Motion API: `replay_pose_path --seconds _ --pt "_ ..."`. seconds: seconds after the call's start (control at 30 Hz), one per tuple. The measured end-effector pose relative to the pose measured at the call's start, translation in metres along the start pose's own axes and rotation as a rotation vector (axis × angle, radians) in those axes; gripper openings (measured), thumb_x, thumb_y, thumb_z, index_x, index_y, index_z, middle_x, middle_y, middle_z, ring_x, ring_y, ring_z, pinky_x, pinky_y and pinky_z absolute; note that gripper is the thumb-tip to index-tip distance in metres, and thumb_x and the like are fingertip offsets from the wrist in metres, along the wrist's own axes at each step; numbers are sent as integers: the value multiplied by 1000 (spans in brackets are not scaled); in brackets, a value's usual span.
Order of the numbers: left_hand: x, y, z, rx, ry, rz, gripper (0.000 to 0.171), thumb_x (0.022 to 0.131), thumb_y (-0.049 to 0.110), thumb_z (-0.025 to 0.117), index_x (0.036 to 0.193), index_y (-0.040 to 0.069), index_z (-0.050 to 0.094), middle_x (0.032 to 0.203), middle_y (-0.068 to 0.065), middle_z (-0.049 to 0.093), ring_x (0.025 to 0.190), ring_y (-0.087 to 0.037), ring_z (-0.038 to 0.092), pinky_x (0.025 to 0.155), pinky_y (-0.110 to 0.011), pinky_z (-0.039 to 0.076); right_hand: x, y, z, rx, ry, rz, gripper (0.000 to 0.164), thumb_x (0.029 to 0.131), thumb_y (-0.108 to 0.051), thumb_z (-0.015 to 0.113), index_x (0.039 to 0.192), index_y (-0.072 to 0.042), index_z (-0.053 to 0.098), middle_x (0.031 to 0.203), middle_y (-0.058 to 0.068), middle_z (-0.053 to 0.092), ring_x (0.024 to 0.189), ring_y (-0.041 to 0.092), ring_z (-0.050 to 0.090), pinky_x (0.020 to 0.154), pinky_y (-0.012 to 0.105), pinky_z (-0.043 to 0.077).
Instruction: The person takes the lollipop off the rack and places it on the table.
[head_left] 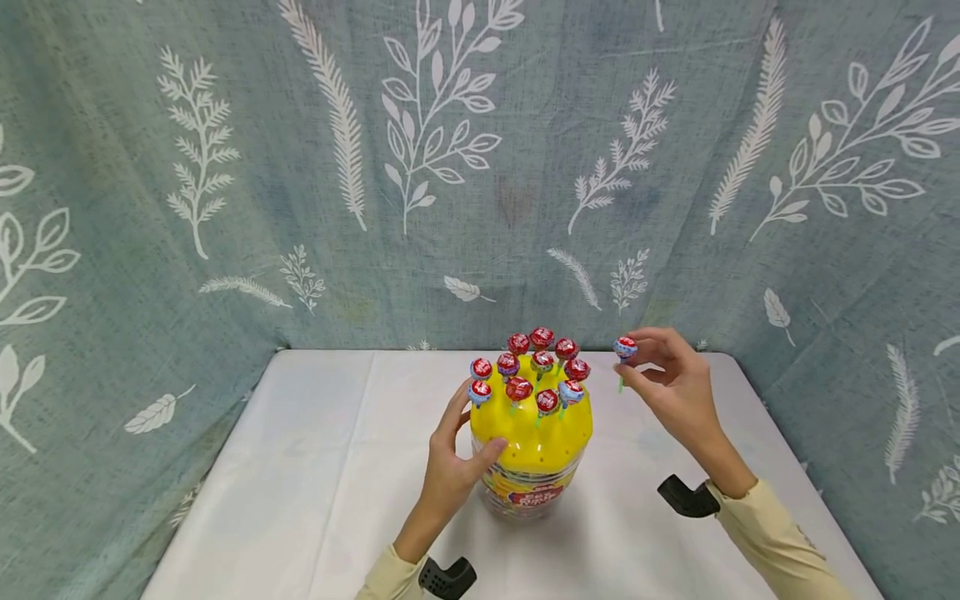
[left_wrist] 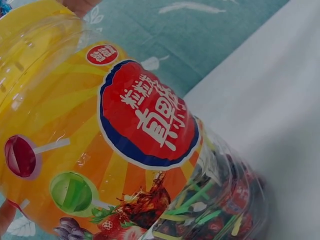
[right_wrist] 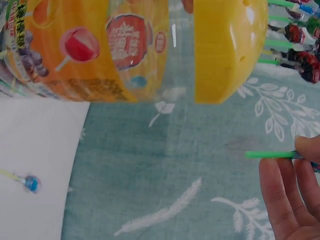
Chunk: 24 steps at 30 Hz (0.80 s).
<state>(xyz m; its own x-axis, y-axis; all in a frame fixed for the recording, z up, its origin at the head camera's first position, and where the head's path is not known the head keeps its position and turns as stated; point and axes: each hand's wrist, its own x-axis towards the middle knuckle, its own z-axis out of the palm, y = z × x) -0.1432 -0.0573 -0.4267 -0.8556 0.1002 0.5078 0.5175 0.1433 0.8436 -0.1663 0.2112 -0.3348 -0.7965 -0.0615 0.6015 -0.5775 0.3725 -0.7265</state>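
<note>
A clear plastic candy jar (head_left: 536,492) with a yellow lid (head_left: 536,450) stands on the table. Several wrapped lollipops (head_left: 519,389) stick upright out of the lid. My left hand (head_left: 448,475) grips the lid from the left, thumb on its front and fingers around the far side. To the right of the jar, my right hand (head_left: 678,387) pinches a lollipop (head_left: 626,348) by its green stick (right_wrist: 270,154), head up, between thumb and fingertips. The jar's printed label (left_wrist: 149,114) faces the left wrist view, with more lollipops (left_wrist: 210,200) visible through the clear base.
A white cloth covers the table (head_left: 300,467). Behind and at the sides hangs a green-grey curtain (head_left: 517,275) with white leaf prints. One loose lollipop (right_wrist: 30,183) with a blue wrapper lies on the white cloth in the right wrist view.
</note>
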Motion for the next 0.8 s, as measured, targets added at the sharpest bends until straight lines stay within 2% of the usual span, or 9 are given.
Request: replay_pose_path --seconds 0.2,0.33,0.53,0.63,0.7,0.8 --pt "-2 -27 3 -11 0 -15 75 82 7 70 146 19 35 148 2 36 135 -19 33 105 -37 35 -1 9 -2 -23 -7 110 40 76 12 70 113 5 57 85 20 63 73 24 63 58 24 55" --pt "-3 -34 4 -31 0 -11 72 83 14 69 146 24 35 148 4 36 135 -19 33 105 -38 35 -3 17 -4 -33 -23 163 38 76 11 70 112 7 56 85 21 61 72 26 63 57 27 55" --pt "-4 -34 4 -20 6 -19 71 83 17 69 146 24 36 149 4 36 135 -19 33 105 -37 35 -4 34 -3 -60 -25 189 38 76 9 71 112 7 57 83 21 61 69 29 62 56 28 55" --pt "-2 -28 4 -23 3 -25 72 83 11 69 146 21 36 149 2 36 135 -19 32 106 -38 34 -3 56 -3 -75 -22 194 39 77 6 73 112 2 58 83 17 62 68 24 62 55 27 55" --pt "-1 -22 3 -22 2 -30 72 82 9 69 146 18 36 149 1 36 135 -20 33 106 -39 34 -4 70 -3 -83 -26 200 39 77 4 74 113 -1 58 83 14 62 67 21 62 55 30 55" --pt "-1 -20 3 -13 9 -37 71 82 10 69 145 19 37 149 2 36 135 -19 33 105 -38 35 -3 81 -2 -100 -48 223 39 78 4 73 114 1 57 83 17 62 67 28 63 54 35 56"
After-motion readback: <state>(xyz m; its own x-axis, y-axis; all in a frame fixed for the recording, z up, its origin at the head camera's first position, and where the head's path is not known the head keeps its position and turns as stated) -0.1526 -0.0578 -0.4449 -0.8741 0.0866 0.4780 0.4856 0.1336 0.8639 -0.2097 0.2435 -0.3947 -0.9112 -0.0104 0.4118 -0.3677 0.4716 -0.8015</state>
